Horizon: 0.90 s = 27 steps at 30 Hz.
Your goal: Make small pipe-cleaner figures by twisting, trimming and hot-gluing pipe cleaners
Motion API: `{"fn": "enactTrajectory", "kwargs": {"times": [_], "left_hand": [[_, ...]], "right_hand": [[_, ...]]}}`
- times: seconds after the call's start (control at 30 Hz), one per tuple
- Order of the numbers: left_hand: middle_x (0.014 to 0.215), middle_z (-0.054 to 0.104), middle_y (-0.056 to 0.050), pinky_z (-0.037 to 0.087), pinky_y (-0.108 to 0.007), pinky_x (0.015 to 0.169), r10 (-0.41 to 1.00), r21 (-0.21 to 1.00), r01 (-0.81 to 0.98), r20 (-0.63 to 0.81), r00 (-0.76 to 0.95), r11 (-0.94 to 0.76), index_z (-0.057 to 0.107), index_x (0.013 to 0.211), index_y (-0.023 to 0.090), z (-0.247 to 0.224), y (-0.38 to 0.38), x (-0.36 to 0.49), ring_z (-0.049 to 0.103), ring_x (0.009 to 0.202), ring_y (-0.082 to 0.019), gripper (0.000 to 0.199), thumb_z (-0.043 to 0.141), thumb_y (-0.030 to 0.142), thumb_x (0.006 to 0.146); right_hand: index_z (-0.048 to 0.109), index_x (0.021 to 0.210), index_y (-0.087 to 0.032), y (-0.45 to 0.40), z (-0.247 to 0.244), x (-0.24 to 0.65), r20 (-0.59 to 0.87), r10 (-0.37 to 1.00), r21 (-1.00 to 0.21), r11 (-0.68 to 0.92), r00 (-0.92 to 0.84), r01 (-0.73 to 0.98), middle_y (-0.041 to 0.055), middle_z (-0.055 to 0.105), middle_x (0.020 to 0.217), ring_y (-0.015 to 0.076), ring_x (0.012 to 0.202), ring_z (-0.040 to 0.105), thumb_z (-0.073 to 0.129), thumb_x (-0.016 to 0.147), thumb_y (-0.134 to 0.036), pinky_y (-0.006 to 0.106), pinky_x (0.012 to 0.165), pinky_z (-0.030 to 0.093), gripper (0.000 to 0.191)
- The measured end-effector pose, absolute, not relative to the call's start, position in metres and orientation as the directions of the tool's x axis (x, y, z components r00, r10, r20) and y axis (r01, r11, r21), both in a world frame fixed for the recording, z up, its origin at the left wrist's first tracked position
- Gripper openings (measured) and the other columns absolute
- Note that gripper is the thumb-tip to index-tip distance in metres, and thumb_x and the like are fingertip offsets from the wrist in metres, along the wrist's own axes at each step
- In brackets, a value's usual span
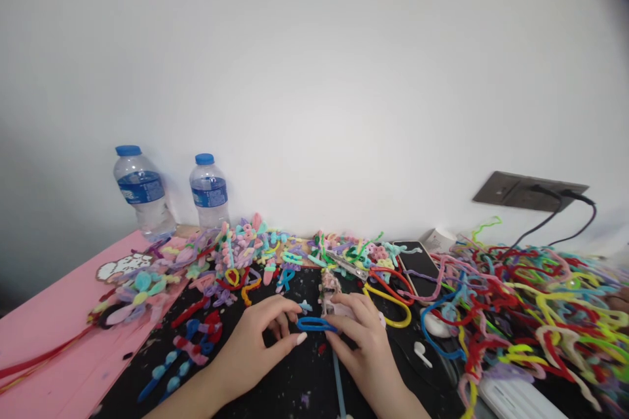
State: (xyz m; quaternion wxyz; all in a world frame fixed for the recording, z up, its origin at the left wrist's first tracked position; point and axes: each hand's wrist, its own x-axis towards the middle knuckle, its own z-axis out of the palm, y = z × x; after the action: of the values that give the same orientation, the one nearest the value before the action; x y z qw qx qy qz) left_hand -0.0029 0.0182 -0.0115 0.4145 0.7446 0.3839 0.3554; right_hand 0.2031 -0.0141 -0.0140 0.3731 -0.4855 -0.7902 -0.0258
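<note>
A bright blue pipe cleaner [314,323], bent into a long narrow loop, lies level between my hands over a black mat [289,380]. My right hand [366,334] pinches the loop's right end between thumb and fingers. At its left end, my left hand [268,334] has thumb and forefinger apart, one above and one below the loop; no firm grip shows. Just beyond the loop are a small light-blue piece [305,306] and a beige fuzzy piece [331,283] partly behind my right fingers. A thin grey-blue rod [339,383] runs toward me below the right hand.
Twisted pipe-cleaner shapes [250,249] line the wall. Scissors [348,266], yellow [400,317] and red loops and a phone [417,268] lie beyond my right hand. A loose pipe-cleaner heap [531,308] covers the right. Two bottles [209,193] stand at left; an earbud [422,353] lies right.
</note>
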Motion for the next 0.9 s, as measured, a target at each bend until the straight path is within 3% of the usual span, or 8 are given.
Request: {"fn": "enactTrajectory", "kwargs": {"times": [0.27,0.9], "left_hand": [[0.086,0.068,-0.004,0.049,-0.024,0.071,0.781,0.771,0.31,0.359,0.511,-0.557,0.068,0.092,0.022,-0.0182,0.0226,-0.0063,0.062,0.076,-0.016,0.016,0.059,0.019,0.08],[0.074,0.068,-0.003,0.047,-0.023,0.065,0.817,0.831,0.265,0.331,0.472,-0.489,0.071,0.079,0.021,-0.0169,0.0222,-0.0031,0.062,0.069,-0.015,0.012,0.062,0.014,0.076]], "right_hand": [[0.067,0.092,-0.025,-0.0154,-0.0137,0.2018,0.612,0.743,-0.334,0.554,-0.272,0.763,0.0073,0.06,0.107,0.0245,0.097,0.052,0.06,0.077,-0.013,0.04,0.079,0.047,0.02],[0.066,0.089,-0.024,-0.0172,-0.0121,0.2006,0.576,0.765,-0.352,0.55,-0.288,0.757,0.007,0.058,0.109,0.0246,0.1,0.051,0.058,0.078,-0.009,0.04,0.08,0.046,0.02]]}}
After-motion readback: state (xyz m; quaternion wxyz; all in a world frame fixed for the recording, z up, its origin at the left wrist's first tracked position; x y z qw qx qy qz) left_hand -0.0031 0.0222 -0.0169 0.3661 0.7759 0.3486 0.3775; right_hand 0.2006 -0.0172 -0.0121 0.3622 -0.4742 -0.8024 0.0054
